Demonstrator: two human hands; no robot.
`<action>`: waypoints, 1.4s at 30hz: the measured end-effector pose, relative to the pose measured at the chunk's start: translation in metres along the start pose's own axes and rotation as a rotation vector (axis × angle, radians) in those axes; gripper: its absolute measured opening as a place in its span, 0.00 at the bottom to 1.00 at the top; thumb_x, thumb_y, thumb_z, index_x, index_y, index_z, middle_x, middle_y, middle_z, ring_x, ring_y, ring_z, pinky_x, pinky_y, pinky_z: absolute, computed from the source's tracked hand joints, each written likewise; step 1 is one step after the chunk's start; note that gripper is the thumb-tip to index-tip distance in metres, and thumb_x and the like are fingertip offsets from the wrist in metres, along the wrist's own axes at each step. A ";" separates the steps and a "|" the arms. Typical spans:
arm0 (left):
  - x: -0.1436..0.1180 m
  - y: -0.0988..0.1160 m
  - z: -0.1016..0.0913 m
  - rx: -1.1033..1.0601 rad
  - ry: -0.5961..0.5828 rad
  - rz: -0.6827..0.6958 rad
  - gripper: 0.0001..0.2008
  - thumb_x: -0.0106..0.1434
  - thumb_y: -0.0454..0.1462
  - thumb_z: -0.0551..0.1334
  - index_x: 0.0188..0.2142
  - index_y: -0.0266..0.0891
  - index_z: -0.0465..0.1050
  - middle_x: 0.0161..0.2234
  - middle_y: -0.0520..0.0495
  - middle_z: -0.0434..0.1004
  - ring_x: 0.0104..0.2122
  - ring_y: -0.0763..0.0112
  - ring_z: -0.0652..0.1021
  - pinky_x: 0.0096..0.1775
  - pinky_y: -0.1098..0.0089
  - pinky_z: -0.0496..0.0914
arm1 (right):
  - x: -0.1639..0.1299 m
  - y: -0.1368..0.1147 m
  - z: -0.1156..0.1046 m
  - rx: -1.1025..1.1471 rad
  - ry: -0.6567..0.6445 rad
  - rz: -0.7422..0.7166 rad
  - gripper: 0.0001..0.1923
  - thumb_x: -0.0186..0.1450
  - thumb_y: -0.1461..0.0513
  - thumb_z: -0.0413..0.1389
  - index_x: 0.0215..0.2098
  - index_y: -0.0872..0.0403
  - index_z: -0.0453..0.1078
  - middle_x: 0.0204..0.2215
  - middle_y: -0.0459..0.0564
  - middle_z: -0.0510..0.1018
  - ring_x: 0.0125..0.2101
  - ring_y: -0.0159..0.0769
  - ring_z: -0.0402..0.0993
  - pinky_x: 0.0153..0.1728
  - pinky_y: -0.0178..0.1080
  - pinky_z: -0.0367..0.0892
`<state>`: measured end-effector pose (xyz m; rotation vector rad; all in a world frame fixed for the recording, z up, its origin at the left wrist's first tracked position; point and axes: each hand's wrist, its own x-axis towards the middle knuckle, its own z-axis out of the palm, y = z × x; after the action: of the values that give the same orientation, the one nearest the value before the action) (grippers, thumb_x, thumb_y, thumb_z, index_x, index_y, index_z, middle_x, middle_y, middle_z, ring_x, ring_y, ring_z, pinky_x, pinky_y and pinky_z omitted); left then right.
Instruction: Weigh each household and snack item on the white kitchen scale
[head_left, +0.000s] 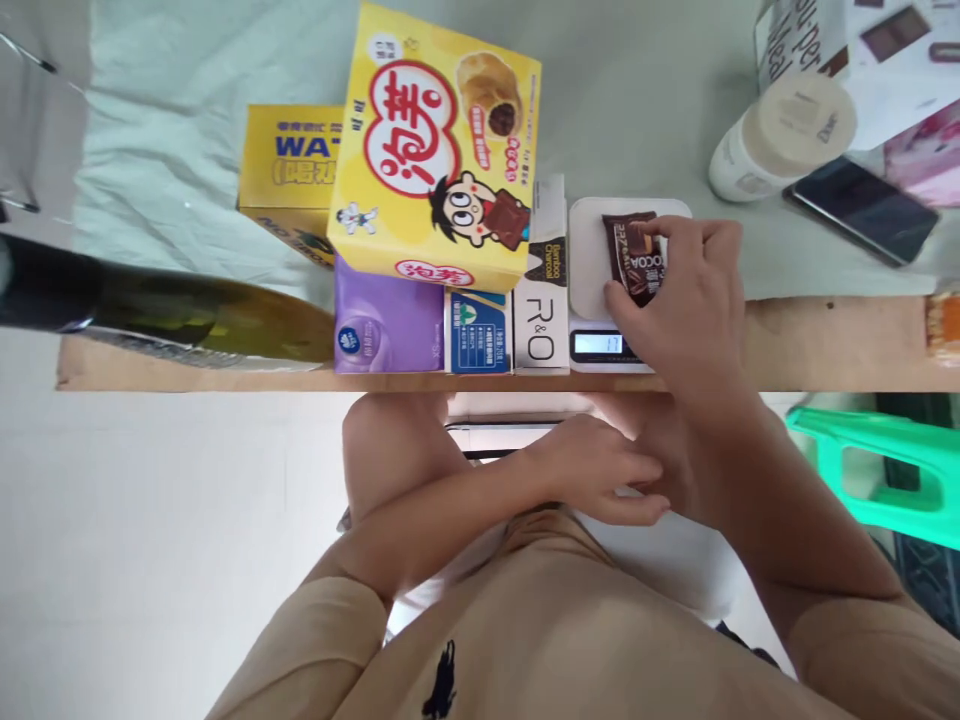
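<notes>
A small dark brown snack packet point(628, 255) printed "COCOA" lies on the white plate of a digital kitchen scale point(589, 255). My right hand point(694, 290) reaches over the scale from the right, with thumb and fingertips closed around the packet's edges. It covers the packet's right side and part of the scale's front. The lit display shows digits too blurred to read surely. Below the table edge, my left hand point(611, 472) rests over my lap, holding nothing, its fingers loosely bent and apart.
Left of the scale stand an R&O box point(540, 330), a blue-and-white box point(478, 335), a purple pack point(390, 325) and a large yellow snack box point(442, 150). A bottle point(165, 310) is farther left. Rightward are a lidded cup point(780, 135), a phone point(862, 208) and a green stool point(885, 470).
</notes>
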<state>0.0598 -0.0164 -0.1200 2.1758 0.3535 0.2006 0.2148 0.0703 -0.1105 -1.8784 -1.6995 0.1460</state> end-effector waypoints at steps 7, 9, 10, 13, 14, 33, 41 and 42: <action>-0.007 0.003 0.018 0.065 -0.113 0.148 0.23 0.73 0.53 0.58 0.32 0.40 0.79 0.30 0.45 0.85 0.25 0.64 0.78 0.23 0.64 0.53 | 0.002 -0.006 -0.024 -0.048 0.087 0.012 0.29 0.54 0.62 0.63 0.55 0.46 0.71 0.49 0.55 0.67 0.49 0.49 0.70 0.55 0.61 0.72; -0.006 0.003 0.019 0.066 -0.106 0.154 0.24 0.73 0.54 0.58 0.32 0.40 0.80 0.30 0.45 0.85 0.24 0.64 0.78 0.23 0.65 0.54 | 0.001 -0.018 -0.035 -0.046 0.122 -0.003 0.29 0.54 0.62 0.62 0.56 0.47 0.71 0.49 0.56 0.67 0.48 0.50 0.71 0.55 0.62 0.72; -0.006 0.003 0.018 0.068 -0.100 0.154 0.24 0.73 0.54 0.58 0.32 0.40 0.80 0.30 0.45 0.85 0.24 0.65 0.78 0.23 0.65 0.54 | 0.001 -0.025 -0.040 -0.033 0.131 -0.021 0.29 0.55 0.62 0.61 0.56 0.48 0.70 0.49 0.56 0.68 0.49 0.50 0.71 0.56 0.63 0.72; -0.003 0.004 0.014 0.073 -0.087 0.145 0.24 0.73 0.54 0.58 0.34 0.40 0.82 0.31 0.44 0.86 0.24 0.64 0.78 0.23 0.65 0.54 | 0.004 -0.052 -0.041 0.038 0.116 -0.098 0.29 0.56 0.62 0.60 0.57 0.49 0.70 0.50 0.57 0.68 0.51 0.50 0.71 0.58 0.64 0.73; -0.002 0.004 0.013 0.072 -0.086 0.141 0.25 0.73 0.54 0.58 0.35 0.39 0.83 0.32 0.44 0.87 0.25 0.64 0.79 0.23 0.65 0.54 | 0.005 -0.062 -0.037 0.063 0.098 -0.116 0.28 0.57 0.62 0.60 0.57 0.49 0.69 0.50 0.56 0.69 0.51 0.50 0.71 0.59 0.64 0.73; -0.001 0.004 0.006 0.007 -0.153 0.099 0.22 0.73 0.52 0.57 0.59 0.50 0.81 0.41 0.51 0.89 0.36 0.65 0.83 0.26 0.66 0.57 | 0.024 -0.098 -0.008 0.240 -0.305 0.147 0.29 0.60 0.55 0.64 0.59 0.48 0.67 0.55 0.56 0.70 0.49 0.44 0.74 0.58 0.61 0.77; -0.005 0.007 0.002 0.103 -0.237 0.077 0.30 0.71 0.62 0.55 0.29 0.40 0.75 0.30 0.48 0.85 0.29 0.66 0.80 0.23 0.65 0.52 | 0.061 -0.063 -0.030 0.670 -0.402 0.276 0.35 0.59 0.59 0.64 0.63 0.45 0.63 0.41 0.46 0.80 0.32 0.35 0.76 0.29 0.40 0.77; -0.006 0.007 0.001 0.106 -0.241 0.077 0.30 0.71 0.61 0.55 0.29 0.40 0.74 0.31 0.48 0.85 0.30 0.67 0.81 0.23 0.65 0.51 | 0.070 -0.057 -0.033 0.692 -0.399 0.296 0.37 0.59 0.60 0.65 0.65 0.45 0.62 0.38 0.45 0.80 0.29 0.34 0.75 0.27 0.39 0.74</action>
<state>0.0557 -0.0231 -0.1152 2.2896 0.1470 -0.0400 0.1923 0.1251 -0.0344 -1.5990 -1.3298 1.1359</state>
